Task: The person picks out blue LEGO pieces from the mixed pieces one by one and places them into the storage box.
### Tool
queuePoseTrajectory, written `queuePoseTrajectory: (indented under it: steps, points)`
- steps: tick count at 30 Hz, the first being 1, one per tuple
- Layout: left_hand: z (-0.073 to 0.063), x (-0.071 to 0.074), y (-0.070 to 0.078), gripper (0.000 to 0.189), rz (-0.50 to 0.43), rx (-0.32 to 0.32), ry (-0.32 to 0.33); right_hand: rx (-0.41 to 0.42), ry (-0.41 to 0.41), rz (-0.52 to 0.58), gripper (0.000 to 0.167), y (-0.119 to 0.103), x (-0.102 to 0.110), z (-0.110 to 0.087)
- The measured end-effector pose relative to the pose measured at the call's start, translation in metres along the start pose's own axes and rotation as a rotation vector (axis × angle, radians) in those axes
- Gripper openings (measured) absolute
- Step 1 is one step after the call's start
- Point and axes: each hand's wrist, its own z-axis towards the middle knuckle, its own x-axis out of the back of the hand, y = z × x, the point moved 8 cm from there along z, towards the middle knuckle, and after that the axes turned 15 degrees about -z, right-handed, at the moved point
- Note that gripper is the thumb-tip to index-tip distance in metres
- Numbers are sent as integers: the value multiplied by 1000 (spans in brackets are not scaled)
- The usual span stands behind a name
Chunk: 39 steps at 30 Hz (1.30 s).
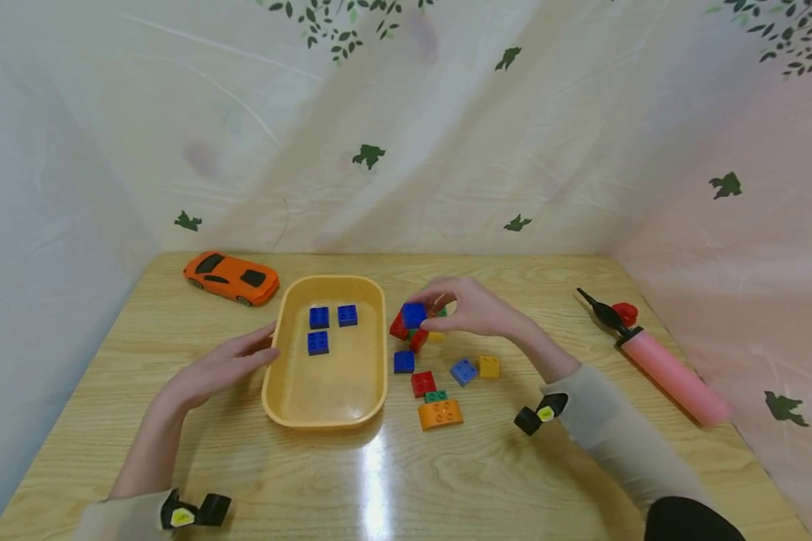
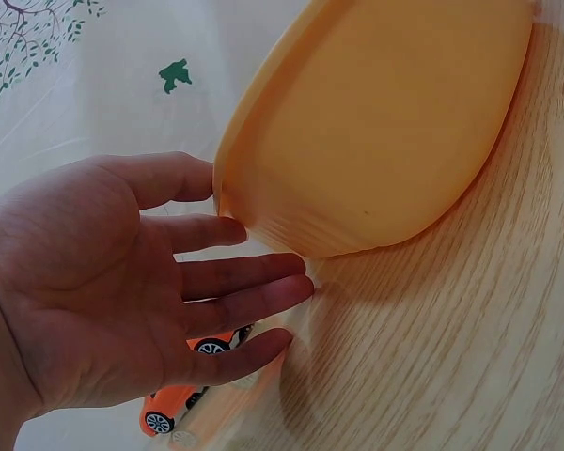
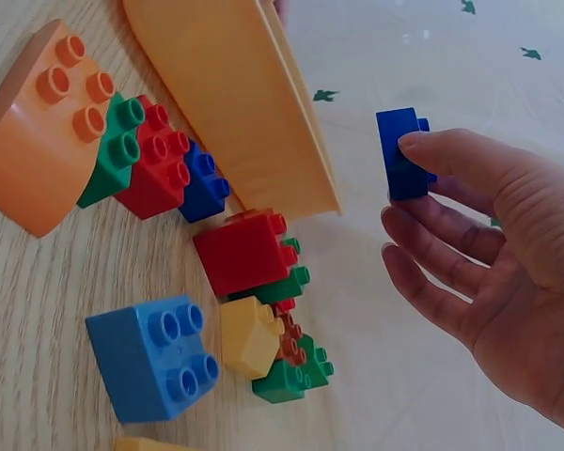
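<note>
My right hand pinches a dark blue toy brick between thumb and fingers. In the right wrist view that brick is held up off the table, beside the tray wall. Below it lie bricks of several colours, among them a red brick and a dark blue one. On the left, my left hand touches the side of a yellow tray with fingers extended, as the left wrist view shows. Inside the tray sit three dark blue bricks.
An orange toy car stands at the back left. To the right lies a pink hand pump with a small red item next to it. Near the tray's right side are an orange brick, a lighter blue brick and a yellow brick.
</note>
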Motion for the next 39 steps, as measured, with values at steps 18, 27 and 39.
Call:
queuePoseTrajectory:
  steps: [18, 27, 39]
  points:
    - [0, 0, 0, 78, -12, -9, -11, 11, -9, -37, 39, -23, -13, 37]
    - [1, 0, -1, 78, -13, -2, -10, 51, -41, -127, 38, -39, -25, 59]
    - [0, 0, 0, 79, -11, 3, -11, 125, -96, -319, 39, -53, -53, 79]
